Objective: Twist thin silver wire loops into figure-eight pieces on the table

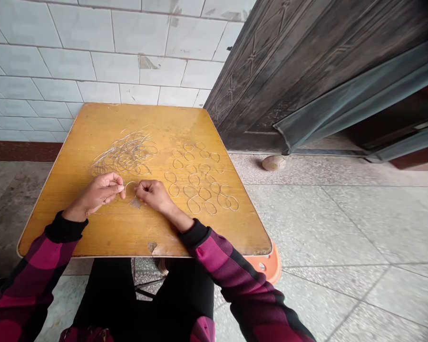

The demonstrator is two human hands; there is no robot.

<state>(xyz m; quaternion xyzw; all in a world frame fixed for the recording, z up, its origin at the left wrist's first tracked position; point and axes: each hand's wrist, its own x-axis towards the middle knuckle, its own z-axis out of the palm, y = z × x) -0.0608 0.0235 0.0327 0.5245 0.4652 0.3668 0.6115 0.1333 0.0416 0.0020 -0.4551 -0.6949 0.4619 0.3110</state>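
Note:
Between my two hands a thin metal wire [130, 183] is bent into a round loop above the wooden table [121, 237]. My left hand [105, 192] pinches one side of it between thumb and fingertips. With its fingers curled closed, my right hand [153, 194] grips the other side. Just beyond my left hand lies a tangled heap of loose curved wires [124, 154]. To the right of my right hand, several wires shaped into figure eights [194, 178] are spread over the tabletop. The ends of the held wire are too fine to make out.
A white tiled wall [139, 42] stands behind the table. Dark carved wooden door panels [264, 71] and a grey-green cloth [342, 99] are at the right. A roundish stone-like object [274, 163] lies on the floor. An orange plastic stool [271, 266] shows under the table's right corner.

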